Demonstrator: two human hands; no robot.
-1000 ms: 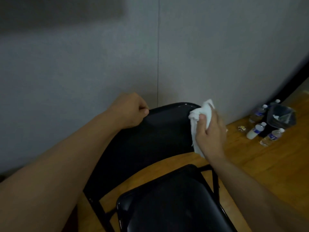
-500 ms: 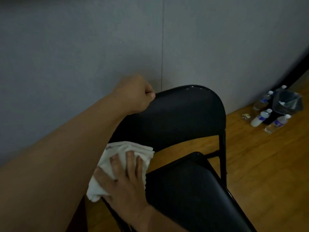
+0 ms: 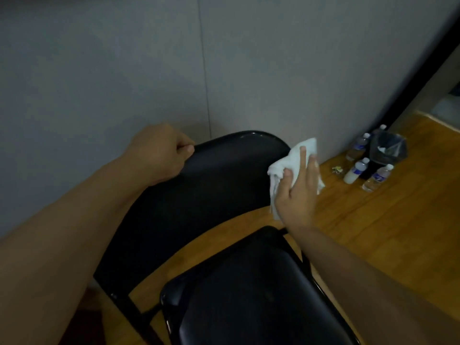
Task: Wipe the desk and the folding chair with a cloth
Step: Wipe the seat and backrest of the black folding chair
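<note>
Four bottles (image 3: 355,171) stand on the floor (image 3: 373,220) by the wall (image 3: 249,70), far to the right. They sit close around a dark bin (image 3: 387,149) with a bag in it. One bottle looks white inside, and the others look clear with blue labels. A tiny bit of trash (image 3: 336,168) lies on the floor just left of the bottles. None of these things are near the hands.

The floor is brown wood. The wall is gray and has a thin line running down it. A dark strip runs along the wall's right edge. The room is dim.

A black chair (image 3: 211,195) stands in front of the wall. Its seat is low in the picture and its back rises behind it. The left hand (image 3: 159,151) is curled tight over the top left edge of the chair back, holding it. The right hand (image 3: 297,192) is at the right edge of the chair back. Its fingers are spread flat on a white cloth (image 3: 286,163), pressing it against that edge. The cloth is bunched up under the palm. Some of it sticks out above the fingertips and some hangs below the hand. Both arms are bare.
</note>
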